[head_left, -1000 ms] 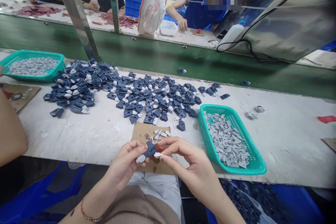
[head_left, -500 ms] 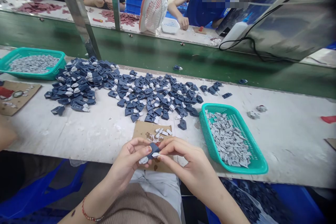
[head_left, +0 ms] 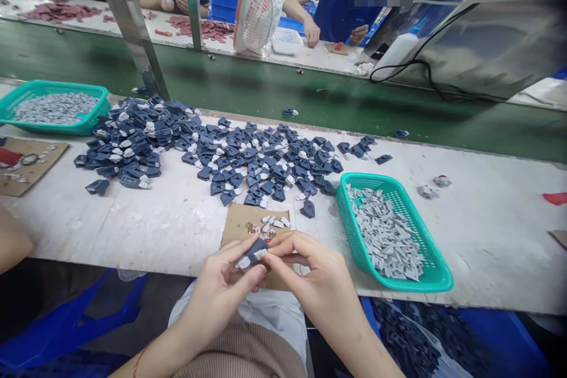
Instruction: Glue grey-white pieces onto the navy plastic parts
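A small dark blue plastic part (head_left: 256, 248) with pale grey pieces at its lower edge is held just over the table's front edge. My left hand (head_left: 221, 277) is closed around it, thumb below and fingers above. In the fingertips of my right hand (head_left: 308, 263) is a small light grey piece (head_left: 260, 254), pressed against the blue part; the fingers hide much of it. Behind my hands lies a cardboard sheet (head_left: 234, 221) with several loose grey pieces (head_left: 277, 222) on it. A green basket (head_left: 436, 269) of similar grey pieces stands right of my right hand.
A heap of dark blue parts (head_left: 266, 159) spreads across the table behind the cardboard. Another green basket (head_left: 100, 107) stands at the left. A green conveyor belt (head_left: 248, 91) carries a few parts. A metal post (head_left: 128, 23) rises left; co-workers sit opposite. Someone's arm (head_left: 13, 239) reaches in at left.
My left hand has turned the blue part, and its thumb has shifted below it. The right fingers stay at the grey piece. Parts on the belt have moved left.
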`<control>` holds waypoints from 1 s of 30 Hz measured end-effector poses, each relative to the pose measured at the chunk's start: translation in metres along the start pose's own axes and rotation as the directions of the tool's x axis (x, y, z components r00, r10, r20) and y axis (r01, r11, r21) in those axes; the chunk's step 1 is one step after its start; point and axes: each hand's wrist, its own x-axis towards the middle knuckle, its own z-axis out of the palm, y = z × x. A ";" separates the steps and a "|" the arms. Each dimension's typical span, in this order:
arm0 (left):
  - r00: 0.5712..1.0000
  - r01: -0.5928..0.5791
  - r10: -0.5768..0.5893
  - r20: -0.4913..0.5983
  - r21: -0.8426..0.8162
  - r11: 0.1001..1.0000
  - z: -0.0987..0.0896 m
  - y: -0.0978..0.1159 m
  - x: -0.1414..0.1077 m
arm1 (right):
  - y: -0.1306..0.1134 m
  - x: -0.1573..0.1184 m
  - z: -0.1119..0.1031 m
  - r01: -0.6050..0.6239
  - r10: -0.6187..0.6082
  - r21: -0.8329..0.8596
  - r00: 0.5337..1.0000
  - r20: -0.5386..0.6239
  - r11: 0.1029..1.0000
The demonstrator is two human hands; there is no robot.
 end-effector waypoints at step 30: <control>0.934 -0.353 0.338 0.119 0.466 0.811 0.005 0.001 -0.008 | 0.009 -0.013 0.015 -0.150 0.199 0.438 0.978 -0.067 0.886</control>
